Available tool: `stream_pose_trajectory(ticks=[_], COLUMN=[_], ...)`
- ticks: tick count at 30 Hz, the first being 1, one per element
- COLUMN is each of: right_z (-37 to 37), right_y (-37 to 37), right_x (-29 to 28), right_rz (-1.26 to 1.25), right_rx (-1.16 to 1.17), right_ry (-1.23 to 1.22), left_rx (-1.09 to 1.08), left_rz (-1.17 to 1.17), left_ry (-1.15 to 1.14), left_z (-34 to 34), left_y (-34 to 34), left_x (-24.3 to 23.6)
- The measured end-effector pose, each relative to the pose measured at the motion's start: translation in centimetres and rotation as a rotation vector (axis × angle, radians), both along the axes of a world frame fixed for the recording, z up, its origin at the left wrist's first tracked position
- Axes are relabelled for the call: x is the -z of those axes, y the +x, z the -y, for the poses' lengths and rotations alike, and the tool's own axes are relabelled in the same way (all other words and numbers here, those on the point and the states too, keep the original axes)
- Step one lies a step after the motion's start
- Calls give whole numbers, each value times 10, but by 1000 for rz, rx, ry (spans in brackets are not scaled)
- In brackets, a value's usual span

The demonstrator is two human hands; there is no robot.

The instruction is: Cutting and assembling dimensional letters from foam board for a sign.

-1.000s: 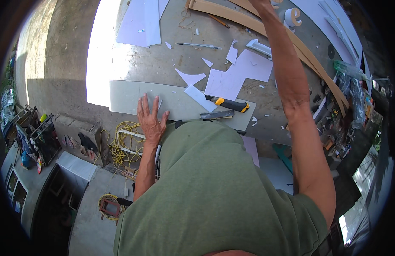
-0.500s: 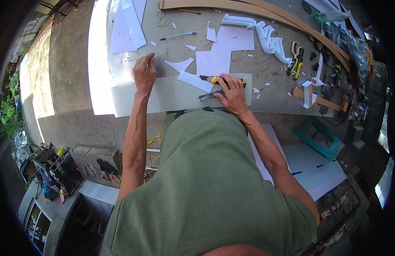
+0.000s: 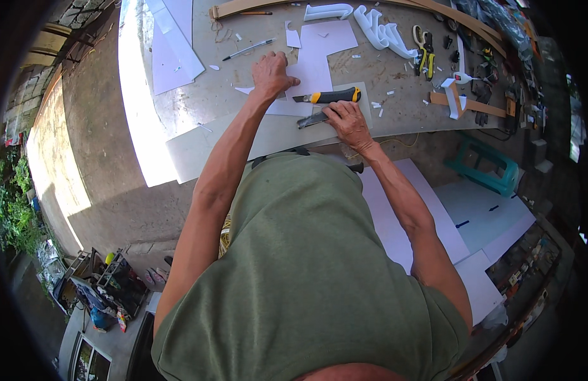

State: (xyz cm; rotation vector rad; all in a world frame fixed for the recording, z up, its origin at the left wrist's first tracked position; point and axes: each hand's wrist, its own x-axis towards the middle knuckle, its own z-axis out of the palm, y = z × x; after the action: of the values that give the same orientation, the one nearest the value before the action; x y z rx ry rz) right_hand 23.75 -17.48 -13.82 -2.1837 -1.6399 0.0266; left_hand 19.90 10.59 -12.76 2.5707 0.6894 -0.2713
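Observation:
My left hand rests over white paper pieces on the worktable, fingers bent and thumb apart; what lies under its fingertips is hidden. My right hand is closed on the end of a dark grey bar-like tool lying on a pale board. Just above that, a yellow-and-black utility knife lies crosswise. Cut white sheets, a pen and small scraps surround my hands.
Long tan strips cross the table's back. On the right are bent white strips, pliers and a tan-and-white crossed piece. Below the table edge are white sheets and a green stool.
My right arm has come down from the upper right to the knife and grey tool. My left hand has moved up and rightward onto the papers. The whole view has shifted too.

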Motion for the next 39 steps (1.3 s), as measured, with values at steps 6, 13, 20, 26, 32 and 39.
stream_pose_trajectory(ticks=[6,13,20,26,32,39], right_z=[-9,-55,-72,-69,-68,-70], right_y=[-7,-55,-62,-50,-25,82], right_x=[-7,-18,-6,-7,-16,-27], right_rz=[-136,-145,-82,-52,-37,138], right_rx=[136,-69,-23,-107,-238,-112], right_ry=[-150,-45,-81,-41,40,23], left_rx=[11,-127,-441,-607,-819,-1043], left_rz=[23,212,360,538,612,690], left_ry=[-70,-443,-688,-759,-785,-713], left_z=[-6,-30,-57,-84,-57,12], left_y=[-5,-26,-71,-146,-217,-244], left_x=[-1,28,4,-10,0,8])
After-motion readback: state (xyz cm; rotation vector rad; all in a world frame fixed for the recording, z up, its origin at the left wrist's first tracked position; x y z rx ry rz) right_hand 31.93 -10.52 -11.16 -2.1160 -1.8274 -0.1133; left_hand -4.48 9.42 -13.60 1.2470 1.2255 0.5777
